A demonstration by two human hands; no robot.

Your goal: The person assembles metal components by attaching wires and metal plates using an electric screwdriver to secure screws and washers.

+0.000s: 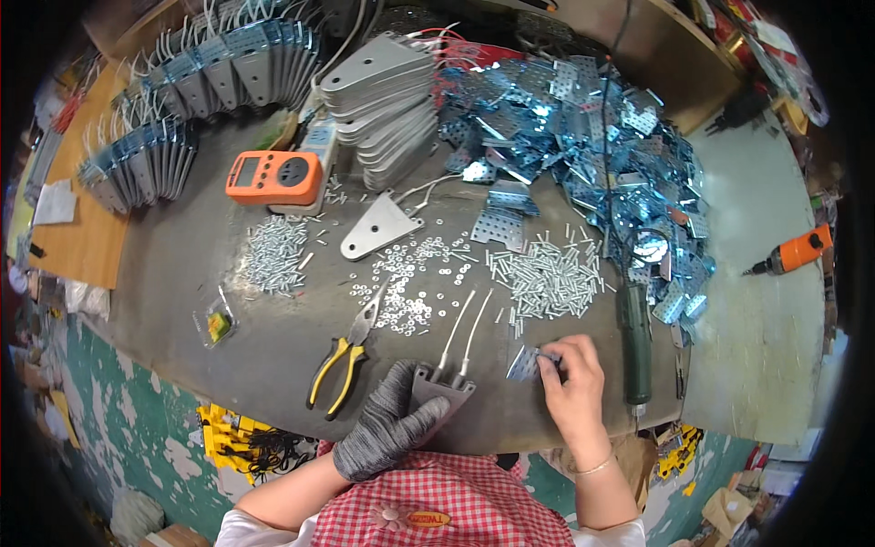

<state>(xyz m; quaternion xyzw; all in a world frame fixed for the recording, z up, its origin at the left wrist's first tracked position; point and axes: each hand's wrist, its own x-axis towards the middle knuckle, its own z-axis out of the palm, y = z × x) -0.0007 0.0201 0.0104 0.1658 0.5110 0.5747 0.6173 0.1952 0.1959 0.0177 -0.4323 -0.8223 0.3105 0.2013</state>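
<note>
- The lower part of the grey bracket (440, 390), at lower centre of the frame, is covered by the gloved left hand (390, 424); only its upper edge and two thin white wires rising from it are seen.
- The left hand is closed around that bracket, thumb lying across its face.
- The small perforated plate (526, 363), just right of the bracket, is partly hidden under the fingertips of the bare right hand (574, 387), which is pinched narrow on the plate's right edge.
- The plate is seen as shiny, bluish, with rows of small holes, lying flat on the dark table (182, 264).
- The pile of like plates (583, 146) at upper right is too tangled for single pieces to be told apart.
- The screwdriver (636, 342) right of the right hand is cut off at its tip by the table edge.
- The pliers (344, 356), yellow-handled, lie left of the bracket, apart from it.
</note>
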